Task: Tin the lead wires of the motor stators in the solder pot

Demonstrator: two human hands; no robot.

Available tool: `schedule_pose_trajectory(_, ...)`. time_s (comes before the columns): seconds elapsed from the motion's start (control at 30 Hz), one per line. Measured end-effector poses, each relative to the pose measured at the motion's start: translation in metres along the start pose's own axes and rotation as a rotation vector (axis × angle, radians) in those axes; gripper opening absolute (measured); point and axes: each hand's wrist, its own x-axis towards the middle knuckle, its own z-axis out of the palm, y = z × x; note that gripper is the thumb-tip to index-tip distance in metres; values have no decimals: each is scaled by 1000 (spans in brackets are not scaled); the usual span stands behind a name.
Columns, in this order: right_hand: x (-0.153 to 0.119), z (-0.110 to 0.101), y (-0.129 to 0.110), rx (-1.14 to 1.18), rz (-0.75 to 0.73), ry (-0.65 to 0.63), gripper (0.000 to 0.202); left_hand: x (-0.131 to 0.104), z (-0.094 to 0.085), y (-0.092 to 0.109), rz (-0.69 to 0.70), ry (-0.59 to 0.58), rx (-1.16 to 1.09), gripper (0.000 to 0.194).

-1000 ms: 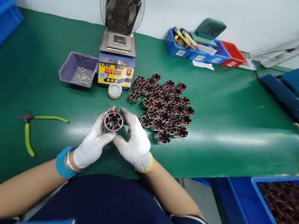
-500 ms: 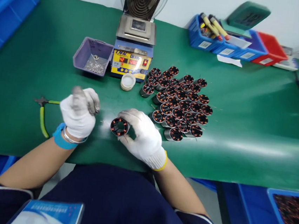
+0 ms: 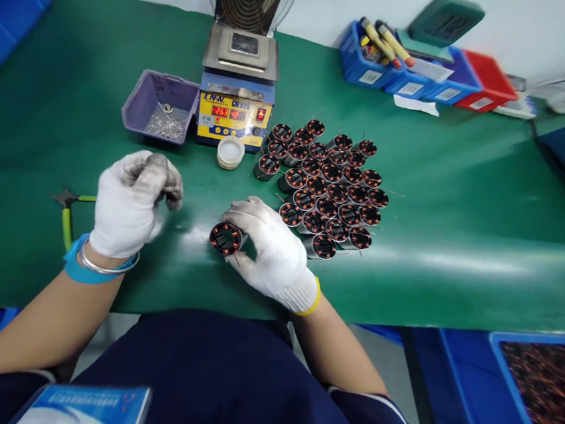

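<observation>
My right hand (image 3: 269, 251), in a white knit glove with a yellow cuff, is wrapped round a motor stator (image 3: 211, 238), a short metal cylinder with copper windings inside. Its open end faces up, and thin wire ends stick out near the fingers. To the left, my left hand (image 3: 131, 201), gloved with grey-stained fingertips, hovers over the mat with its fingers curled together; what they hold, if anything, is hidden. Green-handled cutters (image 3: 67, 208) lie just left of it. Beyond that hand sits a purple bin (image 3: 136, 101) of small metal pieces.
Several more stators (image 3: 337, 192) stand grouped right of centre on the green mat (image 3: 464, 189). Behind them is a blue-and-yellow solder pot (image 3: 235, 111), with a small round white container (image 3: 230, 152) before it. Blue bins (image 3: 370, 75) and a red bin (image 3: 492, 85) line the back.
My left hand has moved left, away from the stator, with its fingers curled. My right hand keeps its hold on the stator. The whole view has shifted slightly, and the solder pot's display reads differently.
</observation>
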Motion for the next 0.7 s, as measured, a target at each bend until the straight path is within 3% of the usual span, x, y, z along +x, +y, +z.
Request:
schedule_pose_trajectory(0.03,0,0,0,5,-3,-5,52,1,1,0,74,-15,78,25)
schedule_pose_trajectory(0.1,-1,1,0,25,10,-8,51,2,2,2,116,-202,315,16)
schedule_pose_trajectory(0.17,-2,0,0,39,56,-13,51,1,2,5,65,-428,488,15)
schedule_pose_trajectory(0.23,-4,-2,1,43,115,-16,51,0,-2,10,9,-548,536,24)
schedule_pose_trajectory(0.37,-4,-7,1,42,192,5,49,1,-12,13,-19,-416,466,15)
schedule_pose_trajectory(0.53,-4,-6,-2,57,227,-25,53,-3,0,2,-253,-495,433,19)
schedule_pose_trajectory(0.7,2,-18,0,37,237,-53,52,2,2,-16,-340,-111,70,24)
